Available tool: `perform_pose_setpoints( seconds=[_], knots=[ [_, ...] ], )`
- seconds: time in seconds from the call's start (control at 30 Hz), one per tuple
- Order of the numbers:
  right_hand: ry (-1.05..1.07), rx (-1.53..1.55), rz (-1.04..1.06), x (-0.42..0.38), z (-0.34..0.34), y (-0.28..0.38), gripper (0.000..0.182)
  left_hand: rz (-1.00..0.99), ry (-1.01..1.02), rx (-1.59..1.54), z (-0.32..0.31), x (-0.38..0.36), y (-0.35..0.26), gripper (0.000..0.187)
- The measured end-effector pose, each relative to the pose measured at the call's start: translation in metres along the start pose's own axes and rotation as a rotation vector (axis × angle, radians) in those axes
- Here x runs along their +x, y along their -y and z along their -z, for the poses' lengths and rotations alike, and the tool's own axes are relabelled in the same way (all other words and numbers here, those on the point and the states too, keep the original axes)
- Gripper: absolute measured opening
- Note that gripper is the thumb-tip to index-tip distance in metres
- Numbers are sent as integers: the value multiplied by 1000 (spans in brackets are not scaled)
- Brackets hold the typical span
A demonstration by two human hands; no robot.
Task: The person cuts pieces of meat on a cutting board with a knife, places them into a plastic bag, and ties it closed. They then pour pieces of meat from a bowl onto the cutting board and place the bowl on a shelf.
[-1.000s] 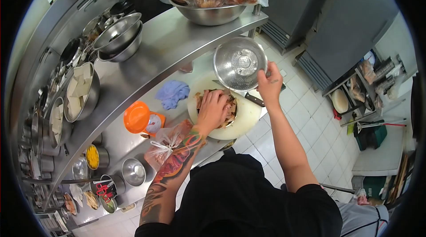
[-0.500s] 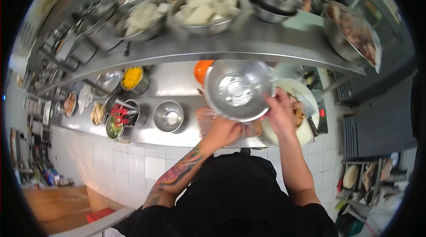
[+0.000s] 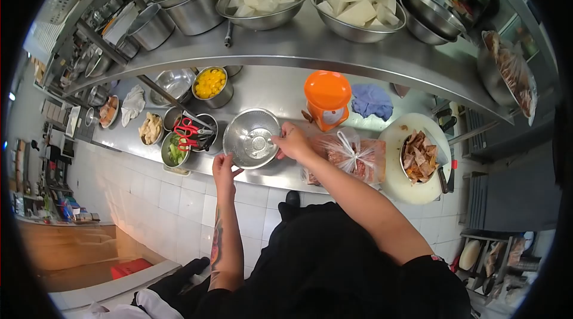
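A round stainless steel mixing bowl (image 3: 259, 140) is over the front part of the steel counter, its inside bare and shiny. My right hand (image 3: 293, 141) grips its right rim, thumb toward the inside. At the lower left rim is my left hand (image 3: 225, 171), thumb and fingers apart, fingertips at or very near the metal. To the right of the bowl, partly behind my right forearm, lies a knotted clear plastic bag (image 3: 358, 158) of reddish ground-looking meat. Whether the smaller bowl from before sits underneath is hidden.
Left of the bowl stand containers with red-handled scissors (image 3: 190, 131), green slices (image 3: 175, 150) and yellow pieces (image 3: 210, 83). An orange-topped scale (image 3: 328, 89) and blue cloth (image 3: 371, 102) lie behind. Rightward are a cutting board (image 3: 397, 190) and knife (image 3: 442, 179). A steel shelf (image 3: 286, 50) overhangs.
The mixing bowl has moved left and down from above the meat bag to where the smaller bowl stood. My left hand has left the bag for the bowl's left side.
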State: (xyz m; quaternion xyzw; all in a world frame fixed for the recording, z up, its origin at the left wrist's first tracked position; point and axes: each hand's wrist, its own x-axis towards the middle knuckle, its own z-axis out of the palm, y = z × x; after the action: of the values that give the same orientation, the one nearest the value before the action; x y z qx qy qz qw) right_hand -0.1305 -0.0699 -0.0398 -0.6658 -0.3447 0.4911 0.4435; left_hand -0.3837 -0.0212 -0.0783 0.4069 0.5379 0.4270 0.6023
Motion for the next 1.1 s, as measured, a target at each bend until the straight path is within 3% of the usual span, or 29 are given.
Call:
perform_pose_setpoints(
  seconds=[0.13, 0.2, 0.23, 0.3, 0.33, 0.4, 0.43, 0.47, 0.5, 0.57, 0.63, 0.7, 0.73, 0.8, 0.97, 1.03, 1.1],
  knots=[
    [-27, -128, 0, -26, 13, 8, 31, -48, 24, 77, 9, 22, 29, 18],
    [-389, -663, 768, -60, 45, 1, 42, -64, 34, 86, 11, 30, 48, 19],
    [-413, -675, 752, -85, 65, 14, 42, -44, 59, 150, 21, 43, 67, 20],
    [-220, -272, 470, -149, 125, 38, 36, -20, 79, 172, 28, 44, 76, 25],
    [-292, -295, 438, -170, 159, 30, 36, -19, 43, 242, 27, 40, 71, 25],
    [-614, -344, 463, -215, 224, 13, 25, -140, -94, 446, 28, 44, 74, 40],
    [-796, -377, 386, -234, 256, 2, 19, -503, -211, 659, 39, 55, 91, 46],
    [-944, -419, 411, -259, 283, -1, 19, -713, -247, 707, 20, 36, 68, 44],
    [-1050, -376, 368, -276, 310, -20, 19, -747, -236, 572, -4, 18, 49, 39],
    [-1210, -400, 171, -307, 351, -64, 20, -632, -30, 400, -55, -12, 20, 34],
    [-1117, -193, -61, -323, 367, -108, 24, -666, 226, 431, -123, -54, -8, 30],
    [-964, 239, -133, -314, 363, -142, 31, -765, 394, 502, -185, -86, -31, 23],
    [-850, 295, -160, -308, 363, -163, 35, -764, 452, 486, -209, -92, -35, 21],
    [-749, 534, -114, -292, 353, -175, 21, -766, 513, 457, -242, -101, -45, 21],
    [-609, 670, -59, -276, 349, -176, 13, -771, 590, 407, -249, -100, -44, 20],
    [-652, 655, -32, -273, 348, -168, 11, -799, 568, 374, -236, -90, -32, 19],
    [-649, 661, -27, -262, 345, -156, 11, -622, 594, 398, -233, -92, -32, 19]
  ],
)
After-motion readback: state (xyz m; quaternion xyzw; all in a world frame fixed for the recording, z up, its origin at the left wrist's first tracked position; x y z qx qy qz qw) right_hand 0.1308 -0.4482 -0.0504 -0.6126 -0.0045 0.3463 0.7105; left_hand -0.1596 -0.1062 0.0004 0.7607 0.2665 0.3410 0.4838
